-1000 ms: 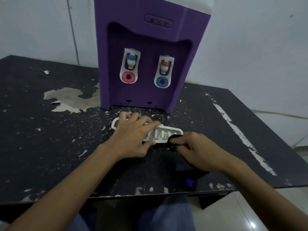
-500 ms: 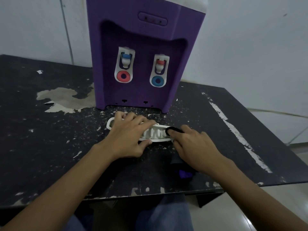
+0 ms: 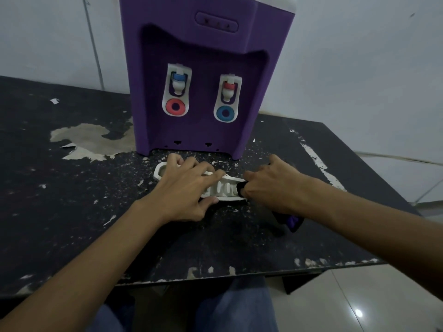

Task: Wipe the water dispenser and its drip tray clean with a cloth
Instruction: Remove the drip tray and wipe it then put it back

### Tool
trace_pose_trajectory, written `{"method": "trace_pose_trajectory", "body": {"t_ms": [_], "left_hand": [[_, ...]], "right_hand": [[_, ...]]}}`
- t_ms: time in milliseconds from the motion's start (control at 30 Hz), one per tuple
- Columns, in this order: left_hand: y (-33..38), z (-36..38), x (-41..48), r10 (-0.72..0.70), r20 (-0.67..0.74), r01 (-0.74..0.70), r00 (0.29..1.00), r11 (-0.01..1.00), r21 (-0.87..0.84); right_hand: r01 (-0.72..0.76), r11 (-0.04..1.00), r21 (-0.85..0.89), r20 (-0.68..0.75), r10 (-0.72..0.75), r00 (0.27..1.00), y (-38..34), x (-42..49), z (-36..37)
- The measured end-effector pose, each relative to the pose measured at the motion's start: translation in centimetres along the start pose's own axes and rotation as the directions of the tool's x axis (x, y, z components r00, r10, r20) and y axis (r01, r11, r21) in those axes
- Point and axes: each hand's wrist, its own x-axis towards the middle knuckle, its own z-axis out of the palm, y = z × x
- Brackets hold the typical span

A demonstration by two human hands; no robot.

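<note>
White drip tray point(image 3: 227, 188) lies on the worktop point(image 3: 72, 200) just before the purple water dispenser point(image 3: 203, 68), long axis across its front; your left hand point(image 3: 184, 190) clasps its left half, while your right hand point(image 3: 271, 185), grip bunched round the dark cloth point(image 3: 240, 187), meets its right end.

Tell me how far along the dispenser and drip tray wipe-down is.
Done: the drip tray is out of the water dispenser and lies on the table in front of it. In hand: the left hand grips the tray while the right hand presses a dark cloth against its right end. Left: probably refitting the tray; whether the dispenser body was wiped cannot be told.
</note>
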Motion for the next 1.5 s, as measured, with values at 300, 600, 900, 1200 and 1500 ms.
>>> {"method": "trace_pose_trajectory", "body": {"t_ms": [300, 600, 900, 1200, 1500], "left_hand": [[-0.1, -0.6, 0.6, -0.024, 0.171, 0.026, 0.985, 1.000, -0.012], [-0.2, -0.1, -0.2, -0.044, 0.142, 0.051, 0.989, 0.997, -0.052], [-0.2, -0.2, -0.2, -0.069, 0.159, 0.088, 0.985, 0.989, -0.116], [0.0, 0.0, -0.4, -0.073, 0.109, 0.086, 0.991, 0.988, -0.125], [0.5, -0.5, -0.5, -0.202, 0.165, 0.222, 0.965, 0.968, -0.115]], "right_hand": [[0.166, 0.942, 0.293, 0.028, -0.182, 0.983, 3.2, 0.8, 2.4], [0.130, 0.423, 0.897, -0.224, 0.180, 0.958, 1.5, -1.8, 8.3], [-0.070, 0.199, 0.977, -0.106, 0.750, 0.653, -2.6, -2.9, 11.0], [-0.159, 0.552, 0.819, -0.263, 0.606, 0.751, -3.4, -2.0, 8.7], [-0.062, 0.255, 0.965, -0.121, 0.642, 0.757, -4.4, -1.8, 8.2]]}}
